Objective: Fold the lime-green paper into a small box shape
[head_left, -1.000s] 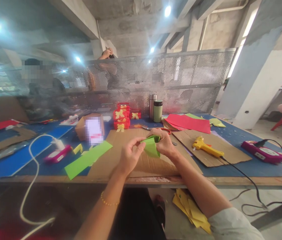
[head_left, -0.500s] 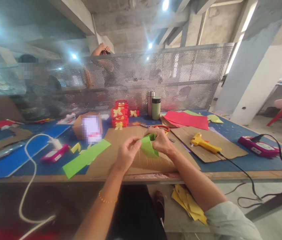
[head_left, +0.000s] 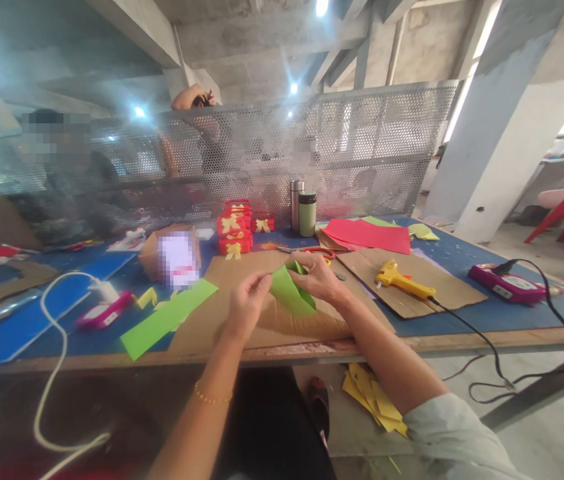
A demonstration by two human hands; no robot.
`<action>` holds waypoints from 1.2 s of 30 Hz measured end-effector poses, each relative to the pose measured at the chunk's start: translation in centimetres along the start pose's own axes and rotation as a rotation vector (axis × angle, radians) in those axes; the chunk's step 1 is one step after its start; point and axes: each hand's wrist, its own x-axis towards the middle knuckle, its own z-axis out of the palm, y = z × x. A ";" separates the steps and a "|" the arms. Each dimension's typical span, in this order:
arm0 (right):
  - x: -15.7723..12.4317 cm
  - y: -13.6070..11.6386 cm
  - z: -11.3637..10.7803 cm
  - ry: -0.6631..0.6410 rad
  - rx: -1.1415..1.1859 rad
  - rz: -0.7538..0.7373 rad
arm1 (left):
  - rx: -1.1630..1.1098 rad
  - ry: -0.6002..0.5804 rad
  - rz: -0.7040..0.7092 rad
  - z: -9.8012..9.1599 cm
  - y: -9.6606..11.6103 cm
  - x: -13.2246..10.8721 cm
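A folded piece of green felt or paper (head_left: 292,293) is held up between my two hands, over a brown cardboard sheet (head_left: 202,330). My left hand (head_left: 249,300) pinches its left edge between thumb and fingers. On the other side my right hand (head_left: 319,277) grips its upper right edge, with some fingers hidden behind the fold. A flat green strip (head_left: 169,320) lies left of the cardboard. Behind my right hand are red-handled scissors (head_left: 325,253), partly covered.
Right of my hands, a yellow glue gun (head_left: 405,280) with a black cord rests on cardboard. Purple power strips (head_left: 507,283) lie at both sides. Farther back stand red boxes with bows (head_left: 235,230), a green bottle (head_left: 307,215) and red sheets (head_left: 367,235). A perforated screen (head_left: 262,147) stands behind.
The green piece has turned, so its left side now shows as a wider, flatter face. Both hands stay on it. The whole view has shifted slightly.
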 end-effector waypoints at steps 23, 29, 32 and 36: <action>0.3 1.1 1.4 -0.100 -0.266 -0.061 | 0.619 -0.260 0.006 0.9 2.6 4.6; 0.3 1.2 1.7 -0.032 -0.394 0.011 | 0.525 -0.432 0.048 1.6 1.8 7.2; 0.1 1.1 1.7 -0.042 -0.447 0.012 | 0.539 -0.501 0.003 1.5 2.1 8.0; 0.1 1.1 1.8 -0.055 -0.478 -0.025 | 0.625 -0.541 -0.099 1.3 3.3 8.3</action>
